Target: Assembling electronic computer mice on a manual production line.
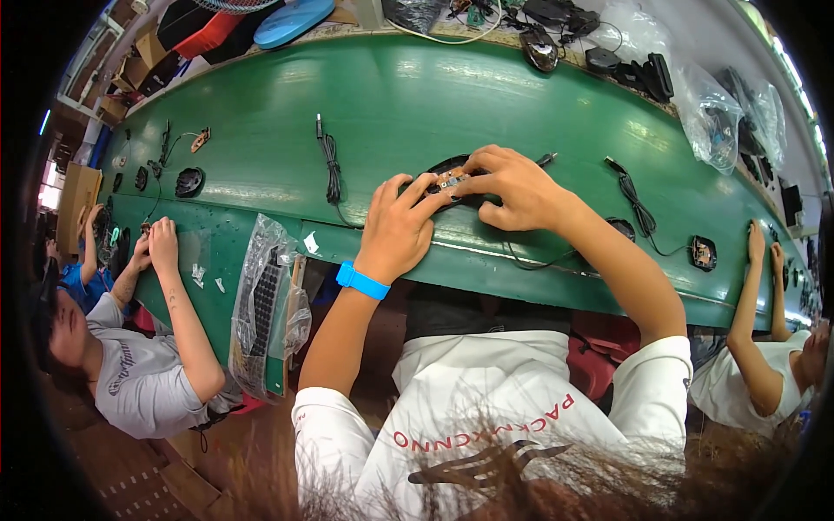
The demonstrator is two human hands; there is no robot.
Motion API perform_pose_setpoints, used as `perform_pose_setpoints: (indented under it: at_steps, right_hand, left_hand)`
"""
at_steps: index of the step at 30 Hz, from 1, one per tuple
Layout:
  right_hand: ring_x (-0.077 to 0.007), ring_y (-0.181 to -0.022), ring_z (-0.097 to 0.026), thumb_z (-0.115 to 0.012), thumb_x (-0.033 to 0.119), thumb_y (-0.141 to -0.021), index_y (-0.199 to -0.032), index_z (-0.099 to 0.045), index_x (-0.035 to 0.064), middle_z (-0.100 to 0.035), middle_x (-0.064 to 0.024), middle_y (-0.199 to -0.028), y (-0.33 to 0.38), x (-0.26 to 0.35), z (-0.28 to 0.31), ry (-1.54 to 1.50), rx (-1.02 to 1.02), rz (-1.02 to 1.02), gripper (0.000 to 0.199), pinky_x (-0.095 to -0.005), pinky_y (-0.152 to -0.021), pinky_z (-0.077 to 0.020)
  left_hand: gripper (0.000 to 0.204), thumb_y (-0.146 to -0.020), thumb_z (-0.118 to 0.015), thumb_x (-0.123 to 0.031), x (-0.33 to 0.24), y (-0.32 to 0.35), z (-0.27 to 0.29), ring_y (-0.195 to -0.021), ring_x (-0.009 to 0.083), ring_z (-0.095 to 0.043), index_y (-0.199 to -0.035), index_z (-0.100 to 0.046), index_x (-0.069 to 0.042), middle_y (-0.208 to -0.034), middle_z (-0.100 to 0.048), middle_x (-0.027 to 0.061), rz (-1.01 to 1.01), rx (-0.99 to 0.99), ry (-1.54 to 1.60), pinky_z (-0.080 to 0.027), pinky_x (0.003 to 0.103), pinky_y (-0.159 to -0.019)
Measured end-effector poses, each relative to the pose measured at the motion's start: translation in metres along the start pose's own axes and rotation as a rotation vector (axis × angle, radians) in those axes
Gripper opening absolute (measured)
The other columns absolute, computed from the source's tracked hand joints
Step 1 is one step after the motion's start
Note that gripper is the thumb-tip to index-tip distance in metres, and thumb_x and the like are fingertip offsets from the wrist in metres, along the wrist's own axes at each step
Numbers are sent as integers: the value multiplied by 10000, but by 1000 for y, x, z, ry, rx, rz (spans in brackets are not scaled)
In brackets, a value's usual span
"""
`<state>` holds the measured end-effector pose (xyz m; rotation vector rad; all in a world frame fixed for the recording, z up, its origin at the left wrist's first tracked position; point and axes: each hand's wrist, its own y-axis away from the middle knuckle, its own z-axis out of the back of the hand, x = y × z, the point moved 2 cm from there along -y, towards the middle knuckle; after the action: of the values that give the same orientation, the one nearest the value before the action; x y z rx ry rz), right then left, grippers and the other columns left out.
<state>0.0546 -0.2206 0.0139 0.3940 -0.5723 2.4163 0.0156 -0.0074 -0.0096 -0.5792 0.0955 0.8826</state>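
Between my hands, on the green bench, lies an open black computer mouse shell [446, 163] with a small brown circuit board [450, 181] in it. The fingertips of my left hand [395, 227] press the board and shell from the left, closed on them; a blue band circles that wrist. From the right, my right hand [519, 191] reaches over the shell, its fingers bent and gripping the board's edge. My fingers cover part of the shell. A bundled black cable [330, 165] lies to the left, its thin end running toward my left hand.
A second bundled cable [637, 207] leads to an open mouse half [703, 253] at the right. A plastic-wrapped keyboard [261, 304] sits near my left elbow. Co-workers' arms [187, 313] rest on the bench at both sides. Bagged parts [708, 113] line the far edge.
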Motion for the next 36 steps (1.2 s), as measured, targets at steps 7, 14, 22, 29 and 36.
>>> perform_pose_setpoints:
  at_steps: [7, 14, 22, 29, 36]
  right_hand:
    - [-302, -1060, -573, -628, 205, -703, -979, -768, 148, -635, -135, -1094, -1, 4, 2, 63, 28, -72, 315, -412, -971, -451]
    - [-311, -1082, -574, -639, 233, -742, -999, -768, 153, -622, -137, -1141, -5, 6, -2, 163, 84, -102, 298, -404, -992, -440]
    - [-339, -1227, -533, -631, 169, -792, -1077, -737, 116, -590, -154, -1287, 62, -4, 55, -17, -132, -227, 308, -435, -1050, -433]
    - [-333, -1229, -549, -617, 96, -805, -1084, -722, 82, -587, -161, -1311, 167, -38, 97, 13, -356, -527, 298, -415, -1046, -437]
    - [-328, -1179, -592, -612, 80, -803, -1082, -711, 42, -641, -164, -1229, 285, -83, 132, 170, -495, -814, 298, -410, -1029, -444]
  left_hand:
    - [433, -761, -628, -12, 0, -4, -1, -1110, 347, -510, -1157, -669, -179, -1270, -574, 54, -2, 6, -8, -435, 483, -963]
    - [355, -799, -644, -48, -5, -6, -2, -1118, 341, -517, -1135, -668, -161, -1276, -581, 54, -7, 3, -9, -435, 468, -959]
    - [312, -817, -650, -55, 2, -20, -5, -1142, 347, -521, -1118, -660, -138, -1285, -579, 62, -101, 16, -67, -433, 463, -983]
    - [322, -798, -618, -39, 9, -21, -1, -1177, 372, -509, -1100, -682, -129, -1291, -582, 120, -92, -31, 30, -417, 472, -1013]
    - [313, -770, -608, -3, -32, -1, 21, -1220, 403, -496, -1066, -683, -71, -1282, -581, 169, -7, -164, 203, -401, 482, -1043]
